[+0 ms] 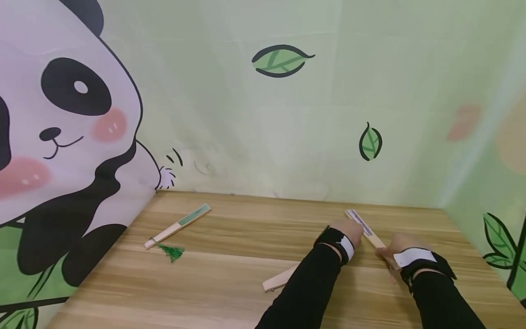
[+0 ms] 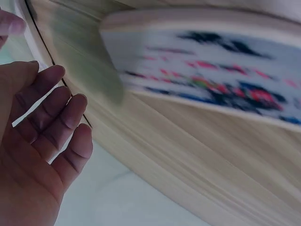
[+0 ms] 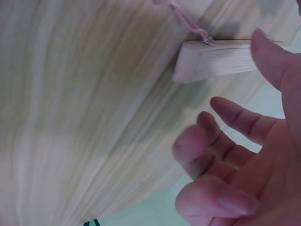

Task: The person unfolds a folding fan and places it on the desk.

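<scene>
In the head view a folded fan (image 1: 365, 228) with a printed outer section lies slantwise between my two hands. My left hand (image 1: 348, 230) is at its upper part; the left wrist view shows this hand with loosely bent fingers, the tips against the fan's dark edge. Near its lower end is my right hand (image 1: 404, 246). In the right wrist view the thumb (image 3: 270, 56) overlaps the fan's corded end (image 3: 211, 59), while the other fingers are bent and apart from it. A pink cord (image 3: 188, 21) hangs from that end.
Another folded fan (image 1: 279, 278) lies partly under my left forearm; a colourful printed fan (image 2: 197, 66) shows in the left wrist view. At left on the wooden table (image 1: 213, 292) lies a fan (image 1: 178, 226) with a green tassel (image 1: 171, 252). Printed cloth walls (image 1: 230, 119) bound the table.
</scene>
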### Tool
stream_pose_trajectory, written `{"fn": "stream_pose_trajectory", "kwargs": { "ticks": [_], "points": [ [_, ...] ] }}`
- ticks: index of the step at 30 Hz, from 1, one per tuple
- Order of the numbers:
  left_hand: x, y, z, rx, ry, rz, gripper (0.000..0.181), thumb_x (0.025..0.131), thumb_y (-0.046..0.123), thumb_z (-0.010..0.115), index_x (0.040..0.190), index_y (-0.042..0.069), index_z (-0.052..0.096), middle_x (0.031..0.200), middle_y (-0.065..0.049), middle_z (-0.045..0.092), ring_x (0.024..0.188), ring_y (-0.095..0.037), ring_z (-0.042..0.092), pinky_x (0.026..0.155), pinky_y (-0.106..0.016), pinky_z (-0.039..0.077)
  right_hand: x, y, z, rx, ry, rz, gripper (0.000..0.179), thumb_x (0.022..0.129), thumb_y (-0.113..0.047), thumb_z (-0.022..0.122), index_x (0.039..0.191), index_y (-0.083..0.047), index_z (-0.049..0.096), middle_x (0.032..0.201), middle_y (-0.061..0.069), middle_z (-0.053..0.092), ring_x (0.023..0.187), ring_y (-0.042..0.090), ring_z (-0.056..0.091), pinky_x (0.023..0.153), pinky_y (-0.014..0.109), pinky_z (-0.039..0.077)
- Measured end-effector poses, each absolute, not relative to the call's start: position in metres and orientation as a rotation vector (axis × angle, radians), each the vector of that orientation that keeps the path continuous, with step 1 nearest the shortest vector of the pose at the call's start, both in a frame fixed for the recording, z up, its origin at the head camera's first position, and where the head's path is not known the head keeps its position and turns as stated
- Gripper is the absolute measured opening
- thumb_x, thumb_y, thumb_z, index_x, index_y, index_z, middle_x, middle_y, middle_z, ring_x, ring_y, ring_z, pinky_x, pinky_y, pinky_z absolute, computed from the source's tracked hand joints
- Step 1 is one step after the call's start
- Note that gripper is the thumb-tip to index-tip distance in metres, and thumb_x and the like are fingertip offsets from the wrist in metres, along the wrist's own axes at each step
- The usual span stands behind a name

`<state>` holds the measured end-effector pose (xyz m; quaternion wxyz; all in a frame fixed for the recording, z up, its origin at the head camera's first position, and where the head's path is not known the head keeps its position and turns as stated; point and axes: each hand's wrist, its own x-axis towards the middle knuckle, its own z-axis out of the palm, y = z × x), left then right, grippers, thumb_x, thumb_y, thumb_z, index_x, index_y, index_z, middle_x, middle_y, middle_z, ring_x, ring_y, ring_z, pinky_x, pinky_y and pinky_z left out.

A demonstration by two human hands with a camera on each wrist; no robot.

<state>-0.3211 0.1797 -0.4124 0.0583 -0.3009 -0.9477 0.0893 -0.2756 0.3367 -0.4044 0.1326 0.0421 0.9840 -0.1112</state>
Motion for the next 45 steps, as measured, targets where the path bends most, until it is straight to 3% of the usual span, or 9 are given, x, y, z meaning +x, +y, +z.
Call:
{"fn": "stream_pose_trajectory", "kwargs": {
  "ticks": [3, 9, 16, 24, 32, 38, 45],
  "points": [
    [-0.32, 0.185, -0.41, -0.922, -2.861, 0.254, 0.017, 0.099, 0.029, 0.06, 0.088, 0.03, 0.072, 0.089, 0.017, 0.069, 0.074, -0.001, 0.06, 0.068, -0.02, 0.054, -0.274, 0.335, -0.405, 0.125, 2.879, -0.333, 0.047, 0.091, -0.047, 0.064, 0.065, -0.009, 0.06, 0.069, 0.007, 0.058, 0.065, 0.024, 0.054, 0.062, 0.043, 0.047],
    [-0.311, 0.192, -0.411, -0.919, -2.875, 0.18, 0.017, 0.097, 0.026, 0.062, 0.083, 0.028, 0.071, 0.079, 0.016, 0.067, 0.062, -0.002, 0.055, 0.059, -0.021, 0.053, -0.273, 0.338, -0.419, 0.126, 2.898, -0.416, 0.049, 0.094, -0.038, 0.064, 0.054, -0.011, 0.065, 0.052, 0.003, 0.06, 0.053, 0.019, 0.055, 0.052, 0.03, 0.043],
    [-0.307, 0.204, -0.416, -0.913, -2.962, 0.175, 0.03, 0.099, 0.047, 0.057, 0.081, 0.027, 0.071, 0.086, 0.016, 0.069, 0.067, -0.001, 0.057, 0.065, -0.021, 0.053, -0.273, 0.343, -0.422, 0.116, 2.914, -0.386, 0.046, 0.093, -0.04, 0.066, 0.061, -0.008, 0.058, 0.057, 0.002, 0.054, 0.053, 0.019, 0.049, 0.05, 0.029, 0.038],
    [-0.305, 0.21, -0.427, -0.894, -2.945, 0.142, 0.04, 0.094, 0.054, 0.061, 0.066, 0.025, 0.064, 0.074, 0.015, 0.064, 0.057, -0.003, 0.051, 0.058, -0.021, 0.052, -0.269, 0.337, -0.422, 0.073, 2.905, -0.417, 0.044, 0.097, -0.028, 0.061, 0.057, -0.008, 0.059, 0.054, 0.002, 0.055, 0.049, 0.018, 0.049, 0.047, 0.027, 0.038],
    [-0.293, 0.203, -0.415, -0.916, -2.929, 0.114, 0.037, 0.095, 0.048, 0.062, 0.067, 0.025, 0.066, 0.072, 0.014, 0.065, 0.057, -0.003, 0.054, 0.056, -0.021, 0.052, -0.272, 0.339, -0.431, 0.02, 2.907, -0.401, 0.037, 0.096, -0.019, 0.061, 0.062, -0.006, 0.057, 0.058, 0.005, 0.054, 0.054, 0.021, 0.051, 0.052, 0.031, 0.042],
    [-0.303, 0.2, -0.426, -0.98, -2.934, 0.064, 0.045, 0.098, 0.043, 0.057, 0.059, 0.021, 0.058, 0.064, 0.012, 0.055, 0.054, -0.006, 0.048, 0.047, -0.02, 0.038, -0.278, 0.337, -0.433, -0.046, 2.943, -0.43, 0.028, 0.094, -0.017, 0.059, 0.068, -0.006, 0.058, 0.068, 0.008, 0.057, 0.063, 0.023, 0.052, 0.06, 0.038, 0.047],
    [-0.319, 0.194, -0.434, -0.985, -2.846, 0.119, 0.042, 0.101, 0.04, 0.054, 0.064, 0.022, 0.061, 0.073, 0.012, 0.065, 0.063, -0.003, 0.057, 0.063, -0.02, 0.054, -0.282, 0.328, -0.429, -0.126, 2.999, -0.487, 0.03, 0.093, -0.016, 0.056, 0.065, -0.008, 0.053, 0.062, 0.005, 0.051, 0.06, 0.022, 0.049, 0.057, 0.038, 0.043]
  ]
}}
